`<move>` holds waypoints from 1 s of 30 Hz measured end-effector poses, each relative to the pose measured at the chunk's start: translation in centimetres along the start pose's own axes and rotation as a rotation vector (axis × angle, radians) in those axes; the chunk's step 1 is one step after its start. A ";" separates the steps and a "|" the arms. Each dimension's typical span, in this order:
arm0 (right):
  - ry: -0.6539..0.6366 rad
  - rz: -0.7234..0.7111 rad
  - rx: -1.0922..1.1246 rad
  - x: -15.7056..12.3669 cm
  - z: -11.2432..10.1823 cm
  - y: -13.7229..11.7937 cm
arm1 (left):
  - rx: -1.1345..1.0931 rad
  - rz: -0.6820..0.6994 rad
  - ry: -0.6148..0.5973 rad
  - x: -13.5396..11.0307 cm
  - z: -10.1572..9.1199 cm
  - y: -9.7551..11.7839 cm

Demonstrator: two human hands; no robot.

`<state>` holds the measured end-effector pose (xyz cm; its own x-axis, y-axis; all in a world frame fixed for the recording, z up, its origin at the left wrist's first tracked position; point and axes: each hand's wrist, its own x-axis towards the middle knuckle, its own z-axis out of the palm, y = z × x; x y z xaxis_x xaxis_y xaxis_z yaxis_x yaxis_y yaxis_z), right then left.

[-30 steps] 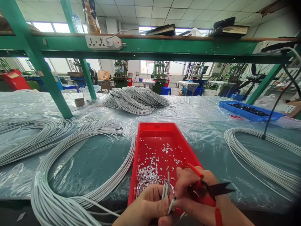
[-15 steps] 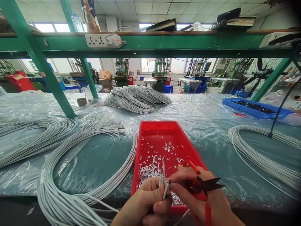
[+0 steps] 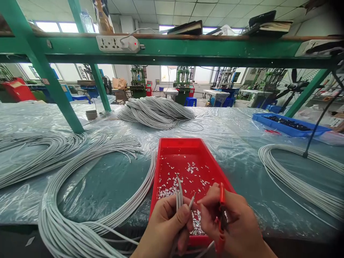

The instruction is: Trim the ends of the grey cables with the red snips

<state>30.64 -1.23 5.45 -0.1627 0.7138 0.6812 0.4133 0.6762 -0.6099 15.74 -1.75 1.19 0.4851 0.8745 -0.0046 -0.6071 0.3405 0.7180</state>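
Note:
Several grey cable ends [image 3: 180, 193] stand up from my left hand [image 3: 169, 224], which is closed around them. One cable end leans right, apart from the others, its tip toward my right hand [image 3: 239, 218]. My right hand is closed on red-handled scissors [image 3: 221, 195], turned roughly upright in the palm; their dark blades are mostly hidden by the fingers. A small gap lies between the right fingertips and the leaning cable end. Both hands are over the near end of a red tray [image 3: 180, 141] holding many small silvery scraps [image 3: 197, 222].
Bundled grey cable coils [image 3: 64, 172] lie on the left, with another coil [image 3: 271, 168] on the right. A large cable pile [image 3: 157, 113] sits behind the tray. At the right back is a blue tray [image 3: 292, 130] of black parts. A green shelf frame [image 3: 188, 48] spans overhead.
My right fingers have drawn back from the cable end they were at. The scissors have turned from blades pointing right to more upright. The cable ends in my left hand have shifted left.

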 end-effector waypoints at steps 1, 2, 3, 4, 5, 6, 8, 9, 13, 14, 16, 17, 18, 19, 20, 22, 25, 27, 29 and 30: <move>-0.010 0.022 0.010 -0.1 -0.1 0.1 | 0.013 0.011 0.007 -0.1 0.0 0.0; -0.021 0.059 0.023 -0.2 -0.2 0.1 | 0.017 0.005 0.003 -0.1 0.0 0.1; -0.032 0.108 0.038 -0.2 -0.3 0.1 | 0.009 -0.013 -0.010 -0.2 0.0 0.2; -0.043 0.167 0.054 -0.2 -0.3 0.0 | -0.014 -0.045 -0.040 -0.2 0.0 0.4; -0.058 0.229 0.072 -0.2 -0.4 -0.1 | -0.046 -0.080 -0.078 -0.2 -0.1 0.5; -0.076 0.289 0.093 -0.2 -0.4 -0.2 | -0.081 -0.108 -0.114 -0.2 -0.1 0.6; -0.120 0.386 0.134 -0.2 -0.3 -0.3 | -0.155 -0.144 -0.196 -0.1 -0.2 0.6; -0.139 0.419 0.151 -0.1 -0.3 -0.4 | -0.185 -0.162 -0.226 -0.1 -0.3 0.6; -0.160 0.461 0.168 -0.1 -0.2 -0.4 | -0.288 -0.244 -0.262 0.1 -0.4 0.6; -0.157 0.459 0.162 -0.2 -0.2 -0.4 | -0.321 -0.262 -0.271 0.1 -0.4 0.7; -0.146 0.447 0.142 -0.2 -0.1 -0.4 | -0.391 -0.287 -0.293 0.0 -0.4 0.9; -0.138 0.435 0.126 -0.3 0.0 -0.5 | -0.420 -0.299 -0.296 0.0 -0.4 0.9; -0.129 0.419 0.107 -0.3 0.0 -0.5 | -0.436 -0.313 -0.291 0.0 -0.4 1.0; -0.118 0.401 0.084 -0.4 0.1 -0.5 | -0.437 -0.323 -0.277 0.0 -0.4 1.0; -0.103 0.379 0.059 -0.4 0.1 -0.4 | -0.421 -0.325 -0.260 -0.1 -0.4 1.0; -0.084 0.317 0.019 -0.4 0.1 -0.3 | -0.375 -0.312 -0.237 -0.1 -0.4 0.9; -0.102 0.191 0.008 -0.4 -0.1 0.1 | -0.299 -0.273 -0.187 0.1 -0.3 0.5; -0.129 0.135 0.031 -0.4 -0.1 0.5 | -0.238 -0.250 -0.161 0.3 -0.2 0.3; -0.132 0.121 0.048 -0.6 0.1 0.8 | -0.189 -0.213 -0.186 0.5 -0.2 0.1; -0.130 0.120 0.050 -0.7 0.2 1.0 | -0.175 -0.188 -0.204 0.6 -0.3 0.0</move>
<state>30.98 -1.03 4.29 -0.2306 0.8052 0.5463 0.3921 0.5907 -0.7052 15.86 -1.16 1.00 0.7039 0.7098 0.0264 -0.5856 0.5588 0.5872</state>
